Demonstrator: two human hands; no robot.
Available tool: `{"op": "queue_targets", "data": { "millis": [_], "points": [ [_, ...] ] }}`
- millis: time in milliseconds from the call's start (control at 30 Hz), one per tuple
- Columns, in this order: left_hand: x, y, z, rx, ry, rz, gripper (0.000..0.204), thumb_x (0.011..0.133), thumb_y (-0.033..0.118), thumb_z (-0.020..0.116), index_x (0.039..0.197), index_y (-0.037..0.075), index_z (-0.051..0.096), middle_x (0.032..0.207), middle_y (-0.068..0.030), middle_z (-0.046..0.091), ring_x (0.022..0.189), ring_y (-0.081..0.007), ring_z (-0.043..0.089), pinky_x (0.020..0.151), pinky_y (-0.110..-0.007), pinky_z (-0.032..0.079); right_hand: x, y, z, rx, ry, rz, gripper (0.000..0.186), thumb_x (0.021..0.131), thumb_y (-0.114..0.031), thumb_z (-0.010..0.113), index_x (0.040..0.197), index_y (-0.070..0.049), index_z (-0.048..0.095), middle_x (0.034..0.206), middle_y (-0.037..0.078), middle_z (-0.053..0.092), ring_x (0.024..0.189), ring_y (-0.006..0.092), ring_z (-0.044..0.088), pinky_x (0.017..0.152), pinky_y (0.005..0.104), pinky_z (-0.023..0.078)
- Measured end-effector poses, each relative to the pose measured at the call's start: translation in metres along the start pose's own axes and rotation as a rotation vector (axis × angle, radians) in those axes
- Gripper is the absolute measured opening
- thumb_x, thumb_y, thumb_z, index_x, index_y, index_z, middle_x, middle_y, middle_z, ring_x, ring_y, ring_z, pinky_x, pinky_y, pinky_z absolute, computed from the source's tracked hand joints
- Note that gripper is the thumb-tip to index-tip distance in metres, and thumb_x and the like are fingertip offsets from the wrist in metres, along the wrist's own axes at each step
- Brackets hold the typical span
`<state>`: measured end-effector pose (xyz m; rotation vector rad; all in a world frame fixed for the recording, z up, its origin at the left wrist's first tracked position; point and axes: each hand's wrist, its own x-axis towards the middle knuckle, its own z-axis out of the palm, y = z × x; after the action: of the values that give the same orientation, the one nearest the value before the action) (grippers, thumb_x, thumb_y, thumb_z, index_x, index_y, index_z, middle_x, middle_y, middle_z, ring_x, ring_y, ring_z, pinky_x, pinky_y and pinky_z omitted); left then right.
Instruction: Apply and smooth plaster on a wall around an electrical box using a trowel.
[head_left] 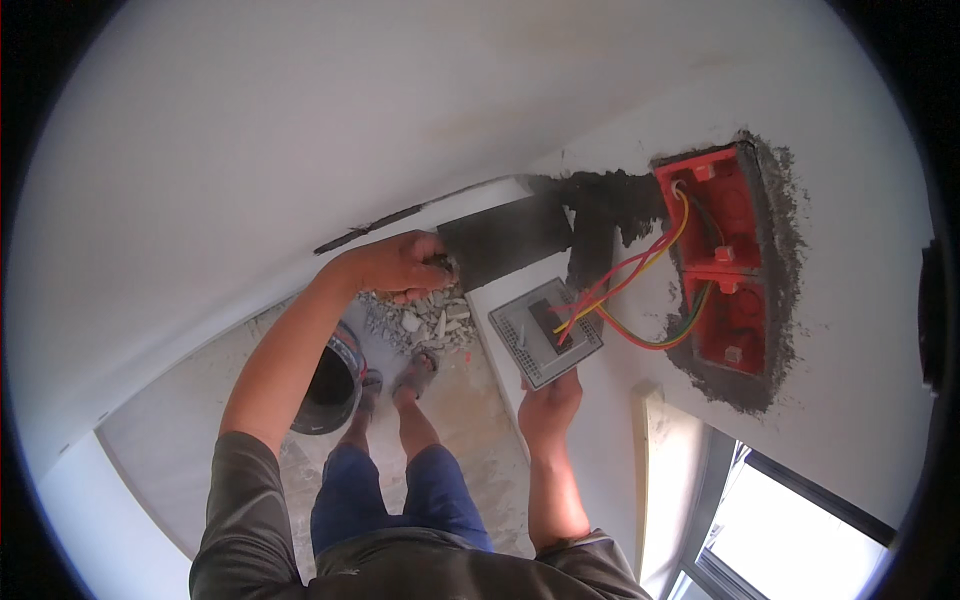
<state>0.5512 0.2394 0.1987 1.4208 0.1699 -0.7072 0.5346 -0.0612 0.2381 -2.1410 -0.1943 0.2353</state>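
Observation:
My left hand (400, 268) is closed, fingers curled round something dark that is mostly hidden. It meets the left end of a dark, straight-edged rectangle (505, 240); I cannot tell whether this is a flat tool or a patch on the wall. Lower and to the right, my right hand (550, 405) grips the near edge of a tilted grey rectangular plate (520, 365) with rows of small marks and a dark middle. Red and yellow wires (630, 268) hang in front of the plate. They come out of a red double wall box (722, 262) set in dark mortar.
Dark mortar (610, 200) runs along the wall from the box. Below my left hand lies broken rubble (430, 322) on the floor. A black bucket (330, 390) stands beside my feet. At the lower right is a bright window (790, 525) with a dark frame.

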Motion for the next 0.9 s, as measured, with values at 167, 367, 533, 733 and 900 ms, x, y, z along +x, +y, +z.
{"op": "queue_targets", "data": {
  "millis": [167,367,533,733,900],
  "points": [
    [0.001,0.005,0.002,0.051,0.038,-0.012,0.024,0.089,0.030,0.062,0.098,0.007,0.061,0.062,-0.0003,0.052,0.053,-0.0094,0.050,0.047,-0.027,0.041,0.007,0.015,0.007,0.040,-0.139,-0.238,0.010,0.091,0.000,0.050,0.097,0.001,0.058,0.079,0.003,0.062,0.070,0.0106,0.055,0.059,0.0255,0.044],
    [0.001,0.005,0.001,0.024,0.037,-0.039,0.025,0.089,0.029,0.063,0.099,0.006,0.062,0.062,-0.0007,0.053,0.054,-0.0097,0.051,0.048,-0.027,0.042,0.028,-0.002,0.017,0.067,-0.144,-0.274,0.023,0.082,0.006,0.061,0.104,0.001,0.059,0.089,0.007,0.064,0.079,0.0136,0.061,0.067,0.0275,0.049],
    [0.002,0.004,0.000,0.001,0.058,-0.040,0.024,0.090,0.028,0.062,0.100,0.006,0.062,0.062,-0.0002,0.052,0.054,-0.0095,0.051,0.047,-0.027,0.041,0.038,-0.008,0.002,0.092,-0.065,-0.404,0.035,0.079,0.006,0.065,0.114,0.002,0.060,0.097,0.007,0.067,0.092,0.0169,0.065,0.082,0.0292,0.051],
    [0.000,0.000,-0.002,-0.019,0.066,-0.026,0.020,0.086,0.025,0.064,0.091,0.007,0.058,0.063,-0.0002,0.052,0.052,-0.0096,0.050,0.045,-0.026,0.039,0.046,0.004,-0.014,0.114,-0.244,-0.230,0.034,0.086,0.001,0.062,0.119,0.004,0.061,0.109,0.009,0.068,0.101,0.0162,0.064,0.088,0.0291,0.050],
    [0.000,0.005,0.001,-0.011,0.131,-0.056,0.019,0.086,0.025,0.064,0.085,0.008,0.056,0.062,-0.0001,0.053,0.051,-0.0095,0.049,0.043,-0.026,0.038,0.043,-0.012,-0.013,0.221,-0.241,-0.162,0.032,0.087,0.001,0.061,0.118,0.004,0.061,0.109,0.009,0.068,0.100,0.0152,0.063,0.087,0.0297,0.050]
  ]
}}
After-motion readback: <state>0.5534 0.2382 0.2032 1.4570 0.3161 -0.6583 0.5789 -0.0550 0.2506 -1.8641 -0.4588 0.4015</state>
